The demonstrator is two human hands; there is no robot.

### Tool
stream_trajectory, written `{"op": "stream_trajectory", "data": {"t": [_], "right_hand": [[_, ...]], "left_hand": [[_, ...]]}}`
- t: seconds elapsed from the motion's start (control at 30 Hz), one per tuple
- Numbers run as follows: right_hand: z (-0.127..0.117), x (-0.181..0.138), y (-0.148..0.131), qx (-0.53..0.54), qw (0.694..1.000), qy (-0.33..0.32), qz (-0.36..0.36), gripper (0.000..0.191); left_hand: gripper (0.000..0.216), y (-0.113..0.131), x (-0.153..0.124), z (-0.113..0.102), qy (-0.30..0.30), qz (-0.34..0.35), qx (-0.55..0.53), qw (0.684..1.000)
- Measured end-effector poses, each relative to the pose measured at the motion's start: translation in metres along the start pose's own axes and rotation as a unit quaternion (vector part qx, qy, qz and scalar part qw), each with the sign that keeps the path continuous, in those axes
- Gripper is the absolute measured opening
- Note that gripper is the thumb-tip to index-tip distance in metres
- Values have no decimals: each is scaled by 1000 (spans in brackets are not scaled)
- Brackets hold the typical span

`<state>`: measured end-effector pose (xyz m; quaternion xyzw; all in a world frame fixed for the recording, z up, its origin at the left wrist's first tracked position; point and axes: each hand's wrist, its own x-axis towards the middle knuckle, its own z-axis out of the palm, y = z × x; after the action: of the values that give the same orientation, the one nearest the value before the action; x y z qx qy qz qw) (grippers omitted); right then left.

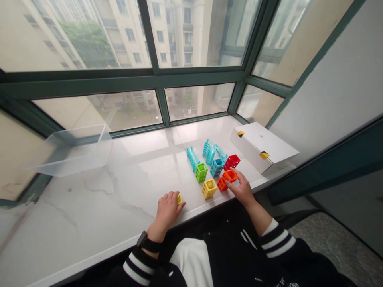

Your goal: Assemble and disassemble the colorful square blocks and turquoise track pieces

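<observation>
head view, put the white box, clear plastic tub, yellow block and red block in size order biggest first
1. Largest: the white box and the clear plastic tub, too alike to rank.
2. Smallest: the yellow block and the red block, also alike; the yellow block sits nearer the camera, so unsure.

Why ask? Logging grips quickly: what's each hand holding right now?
Left hand: closed, apparently holding a small yellow plastic block.
Right hand: partly open, fingertips on an orange hollow block.

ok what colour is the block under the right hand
Orange: the block under the right hand, best seen in the head view.
</observation>
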<state>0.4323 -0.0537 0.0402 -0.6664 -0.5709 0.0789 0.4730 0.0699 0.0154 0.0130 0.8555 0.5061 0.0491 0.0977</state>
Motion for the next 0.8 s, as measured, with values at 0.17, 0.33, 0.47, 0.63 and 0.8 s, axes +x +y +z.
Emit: {"op": "stream_trajectory", "data": {"t": [0.17,0.33,0.47,0.63,0.8], "right_hand": [[11,-5,13,-3,1000,-19,-1,61],[21,-11,25,10,1000,-21,6,65],[28,-17,37,16,999,-29,32,63],[31,-18,45,28,998,-46,31,60],[32,-16,47,30,998,-50,34,60]], "left_hand": [[44,0,0,0,-6,-3,1,1000],[45,1,0,-1,-6,-5,-3,1000],[46,1,0,-2,-7,-7,-6,1000],[46,1,0,-1,-1,-11,-5,1000],[46,2,0,-1,-3,-9,-6,1000]]}}
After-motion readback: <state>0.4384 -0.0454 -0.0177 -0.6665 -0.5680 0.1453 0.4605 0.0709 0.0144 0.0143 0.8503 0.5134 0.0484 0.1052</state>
